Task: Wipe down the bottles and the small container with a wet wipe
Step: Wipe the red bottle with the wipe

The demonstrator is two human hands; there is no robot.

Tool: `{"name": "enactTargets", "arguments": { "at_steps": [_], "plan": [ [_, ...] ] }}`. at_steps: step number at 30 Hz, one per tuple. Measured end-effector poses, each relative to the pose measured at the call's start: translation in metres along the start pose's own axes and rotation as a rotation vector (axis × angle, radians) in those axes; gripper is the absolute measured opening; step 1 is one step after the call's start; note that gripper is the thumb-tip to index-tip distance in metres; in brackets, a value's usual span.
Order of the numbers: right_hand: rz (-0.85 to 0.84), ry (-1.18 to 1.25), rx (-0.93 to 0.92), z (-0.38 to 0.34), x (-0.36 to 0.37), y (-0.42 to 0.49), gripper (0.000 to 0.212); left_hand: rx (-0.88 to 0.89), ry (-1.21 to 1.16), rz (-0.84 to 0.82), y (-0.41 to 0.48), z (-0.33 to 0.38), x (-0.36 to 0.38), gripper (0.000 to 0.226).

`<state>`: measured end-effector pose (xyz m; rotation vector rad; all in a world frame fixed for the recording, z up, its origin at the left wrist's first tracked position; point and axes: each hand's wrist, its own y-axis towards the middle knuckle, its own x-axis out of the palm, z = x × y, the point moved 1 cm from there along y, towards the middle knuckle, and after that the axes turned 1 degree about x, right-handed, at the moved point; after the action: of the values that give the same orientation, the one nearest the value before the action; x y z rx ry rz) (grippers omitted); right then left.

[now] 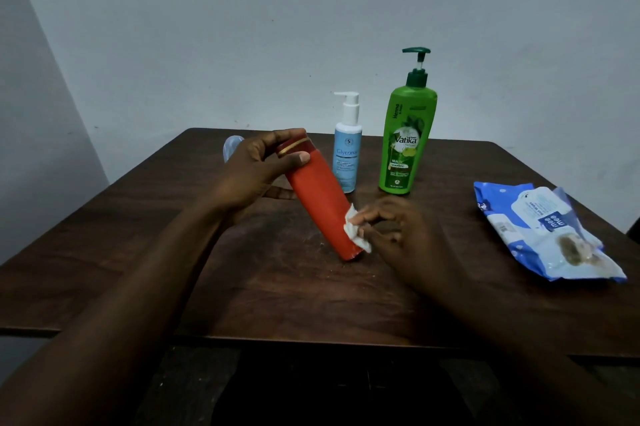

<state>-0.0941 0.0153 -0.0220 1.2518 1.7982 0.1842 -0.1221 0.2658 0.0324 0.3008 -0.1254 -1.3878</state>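
A green pump bottle (405, 148) stands upright at the far side of a dark wooden table (311, 297). Its label reads "Vatika", with "Henna" up the side and "Shampoo" lower down. Just to its left stands a shorter pale blue bottle (346, 162) with a white pump; its label begins "Glycon", and the small print is too fine to read. On the right of the table lies a blue pack of wipes (543, 235) printed "mee mee".

In the middle, a plain red bottle (318, 197) with a gold band below its cap leans, cap end far and left, base near and right. The left hand (252, 173) grips it at the cap end, fingers and thumb curled round it. The right hand (391, 228) pinches a crumpled white wet wipe (356, 228) against the bottle's lower end.

The red bottle partly hides the pale blue one. A small clear bluish container (231, 145) shows at the far left, mostly hidden behind the left hand.
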Motion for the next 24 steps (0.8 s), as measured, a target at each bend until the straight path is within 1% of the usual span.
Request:
{"name": "enactTargets", "arguments": {
  "at_steps": [3, 7, 10, 13, 14, 16, 19, 22, 24],
  "plan": [
    [-0.013, -0.094, 0.013, 0.004, -0.003, -0.012, 0.020, -0.026, -0.020, 0.038, 0.001, -0.006, 0.002, 0.039],
    [0.022, -0.217, -0.083, -0.005, 0.006, -0.018, 0.018, -0.063, 0.005, 0.093, 0.003, -0.012, 0.005, 0.039],
    [-0.060, -0.220, -0.110, -0.016, 0.019, -0.021, 0.015, -0.077, 0.049, 0.119, 0.004, -0.015, 0.006, 0.037],
    [-0.167, -0.221, -0.166, -0.020, 0.025, -0.023, 0.023, -0.096, 0.077, 0.116, 0.005, -0.015, 0.004, 0.035],
    [-0.172, -0.206, -0.140, -0.020, 0.022, -0.022, 0.025, -0.102, 0.080, 0.116, 0.005, -0.015, 0.003, 0.035],
    [-0.112, -0.173, -0.076, -0.015, 0.014, -0.020, 0.025, -0.113, 0.075, 0.117, 0.003, -0.015, 0.000, 0.033],
    [-0.035, -0.118, 0.050, -0.008, 0.001, -0.014, 0.021, -0.128, 0.015, 0.117, 0.002, -0.018, -0.002, 0.029],
    [-0.016, -0.015, 0.229, -0.002, -0.002, -0.007, 0.024, -0.148, -0.047, 0.158, 0.001, -0.023, -0.002, 0.028],
    [-0.006, 0.153, 0.357, 0.001, 0.002, -0.006, 0.021, -0.186, -0.115, 0.184, 0.001, -0.026, -0.004, 0.029]
  ]
}}
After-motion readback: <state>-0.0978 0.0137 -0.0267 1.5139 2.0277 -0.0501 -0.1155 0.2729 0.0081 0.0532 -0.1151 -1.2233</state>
